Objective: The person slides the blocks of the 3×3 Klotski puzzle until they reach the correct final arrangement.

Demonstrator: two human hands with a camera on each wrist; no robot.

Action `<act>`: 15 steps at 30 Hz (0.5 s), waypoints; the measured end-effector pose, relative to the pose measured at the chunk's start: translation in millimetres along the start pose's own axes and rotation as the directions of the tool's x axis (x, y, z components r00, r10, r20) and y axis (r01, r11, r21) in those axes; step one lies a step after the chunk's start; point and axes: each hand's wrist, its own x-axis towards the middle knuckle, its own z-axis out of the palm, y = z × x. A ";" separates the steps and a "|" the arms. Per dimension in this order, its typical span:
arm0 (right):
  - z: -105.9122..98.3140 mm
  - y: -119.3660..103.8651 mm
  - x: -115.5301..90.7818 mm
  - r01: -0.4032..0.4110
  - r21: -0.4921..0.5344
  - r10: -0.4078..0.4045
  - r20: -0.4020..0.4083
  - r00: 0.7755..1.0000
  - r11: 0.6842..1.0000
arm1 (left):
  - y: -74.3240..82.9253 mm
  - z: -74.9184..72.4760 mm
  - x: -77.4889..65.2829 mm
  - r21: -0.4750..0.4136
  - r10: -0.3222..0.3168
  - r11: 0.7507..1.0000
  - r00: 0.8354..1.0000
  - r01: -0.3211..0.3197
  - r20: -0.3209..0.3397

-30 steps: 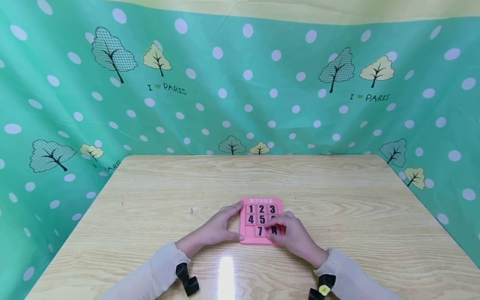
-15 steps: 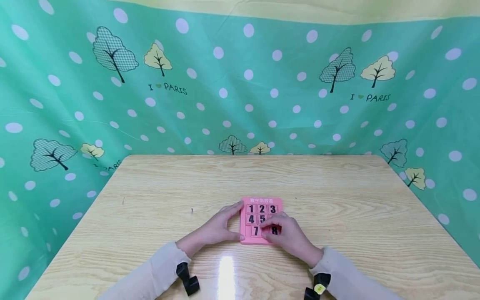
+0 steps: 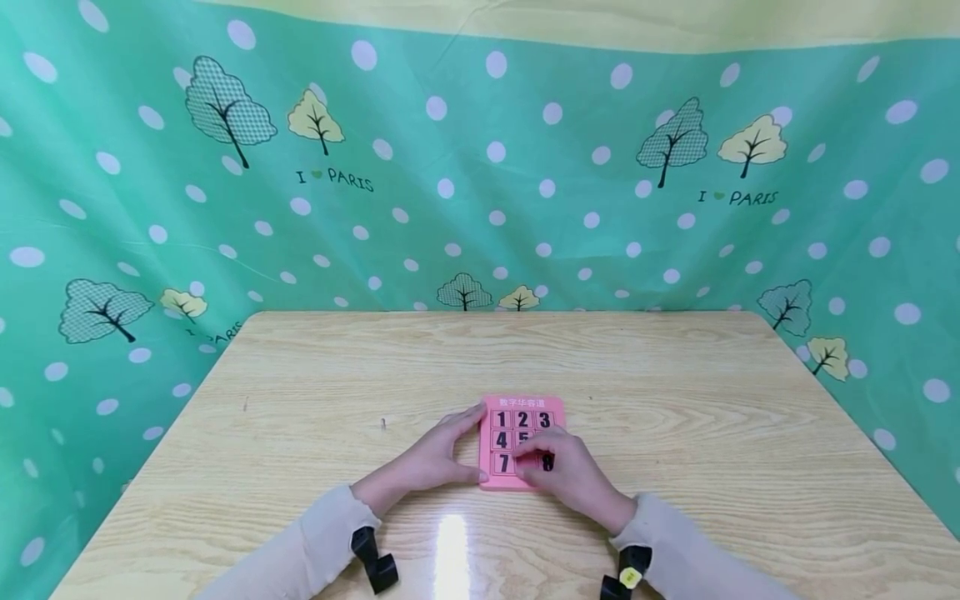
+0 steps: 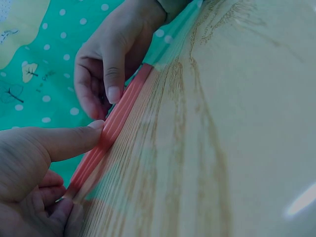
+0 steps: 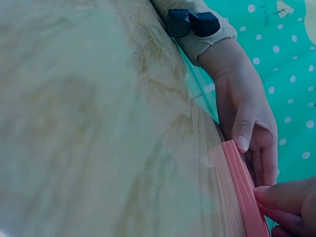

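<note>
A pink number slide puzzle (image 3: 522, 403) lies flat on the table, with black digits on its tiles. My left hand (image 3: 429, 455) holds its left side, thumb at the near corner and fingers at the far one. With thumb and index fingertips together, my right hand (image 3: 573, 475) grips at the right edge of the 7 tile (image 3: 502, 463), now in the bottom left place. Part of the 8 tile (image 3: 548, 461) shows under that hand; the 6 and most of the 5 are covered. Both wrist views show the puzzle's pink edge (image 4: 114, 121) from the side.
The wood-grain table (image 3: 300, 367) reaches back to a green dotted curtain (image 3: 495, 183). A bright light reflection (image 3: 452, 554) falls on the near tabletop. Black straps with small devices (image 3: 375, 562) sit on both wrists.
The 7 tile has slid left from the bottom middle place to the bottom left one, and my right hand has moved left with it. My left hand stays where it was.
</note>
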 end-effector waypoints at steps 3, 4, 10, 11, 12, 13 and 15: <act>0.8 -0.8 0.6 0.001 0.004 -0.001 0.002 1.000 1.000 | -0.6 0.2 0.2 -0.002 0.000 1.000 1.000 0.000 0.001; 1.0 -1.0 0.8 0.001 0.004 -0.001 0.002 1.000 1.000 | -0.9 0.2 0.4 -0.003 0.002 1.000 1.000 -0.002 0.000; 1.8 -3.1 1.9 0.002 0.011 -0.002 -0.004 1.000 1.000 | -1.1 -0.2 0.3 -0.008 0.005 1.000 1.000 -0.005 0.004; 1.9 -3.4 1.9 0.002 0.013 -0.002 -0.006 1.000 1.000 | -1.0 -0.2 0.2 -0.009 0.005 1.000 1.000 -0.005 0.004; 2.0 -3.6 1.9 0.001 0.013 -0.001 -0.007 1.000 1.000 | -1.0 -0.3 0.2 -0.009 0.006 1.000 1.000 -0.006 0.004; 2.0 -3.8 1.7 -0.001 0.015 0.001 -0.008 1.000 1.000 | -0.8 -0.3 0.2 -0.010 0.006 1.000 1.000 -0.006 0.004; 2.0 -3.7 1.2 -0.006 0.013 0.006 -0.008 1.000 1.000 | -0.7 -0.2 0.2 -0.011 0.006 1.000 1.000 -0.006 0.004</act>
